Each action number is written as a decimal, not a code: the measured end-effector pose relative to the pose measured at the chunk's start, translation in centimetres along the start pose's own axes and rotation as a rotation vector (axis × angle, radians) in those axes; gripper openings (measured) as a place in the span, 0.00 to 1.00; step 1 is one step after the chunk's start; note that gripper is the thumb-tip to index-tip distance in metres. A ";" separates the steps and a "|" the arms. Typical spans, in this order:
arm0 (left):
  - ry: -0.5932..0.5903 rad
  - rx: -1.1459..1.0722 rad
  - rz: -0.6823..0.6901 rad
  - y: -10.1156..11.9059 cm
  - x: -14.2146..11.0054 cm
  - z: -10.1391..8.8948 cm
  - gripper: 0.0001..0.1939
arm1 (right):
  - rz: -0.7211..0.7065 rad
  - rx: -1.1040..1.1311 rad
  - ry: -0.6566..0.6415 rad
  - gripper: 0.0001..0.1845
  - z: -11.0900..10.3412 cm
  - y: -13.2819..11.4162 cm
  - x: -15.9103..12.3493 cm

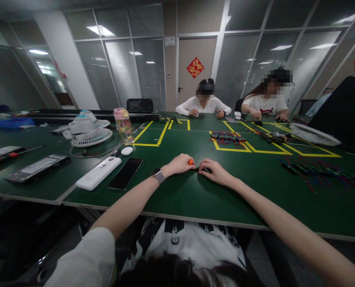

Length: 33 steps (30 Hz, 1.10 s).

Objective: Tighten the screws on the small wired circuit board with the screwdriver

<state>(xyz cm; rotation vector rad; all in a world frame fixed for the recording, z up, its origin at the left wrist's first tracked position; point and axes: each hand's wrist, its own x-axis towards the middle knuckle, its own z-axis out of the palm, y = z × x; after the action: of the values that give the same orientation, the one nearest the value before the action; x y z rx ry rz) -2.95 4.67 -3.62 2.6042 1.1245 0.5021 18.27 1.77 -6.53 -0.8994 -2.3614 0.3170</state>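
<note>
Over the green table, my left hand (181,164) is closed around a small object with a rounded orange end (190,162); its kind is hidden by the fingers. Close beside it, my right hand (214,172) is bent in a pinch, fingertips down near the tabletop. A small dark piece (197,169) shows between the two hands, at the right fingertips, too small to name. Beyond my hands, a bundle of small boards with red and blue wires (228,138) lies in a yellow-taped rectangle. More wired boards (320,169) spread out to the right.
On the left are a phone (125,173), a white power bank (99,173), a white case (127,151), a pink-lidded bottle (124,126), a white fan (89,129) and a red-handled screwdriver (14,154). Two people sit across the table (171,199).
</note>
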 end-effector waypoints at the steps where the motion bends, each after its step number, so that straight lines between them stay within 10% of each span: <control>1: 0.000 0.004 -0.004 0.0 0.0 0.0 0.12 | -0.003 -0.004 -0.003 0.07 0.0 0.0 0.0; 18: 0.091 0.170 -0.037 -0.2 -0.1 0.0 0.10 | 0.055 -0.030 0.255 0.07 0.0 1.1 0.3; 33: 0.073 0.150 -0.054 0.3 0.1 0.2 0.10 | 0.059 -0.163 0.192 0.08 1.3 1.6 1.2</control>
<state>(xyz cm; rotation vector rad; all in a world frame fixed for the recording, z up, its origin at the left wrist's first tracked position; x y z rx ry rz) -2.59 4.54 -3.70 2.6935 1.2990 0.5241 17.61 3.74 -7.68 -1.0289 -2.2094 0.0575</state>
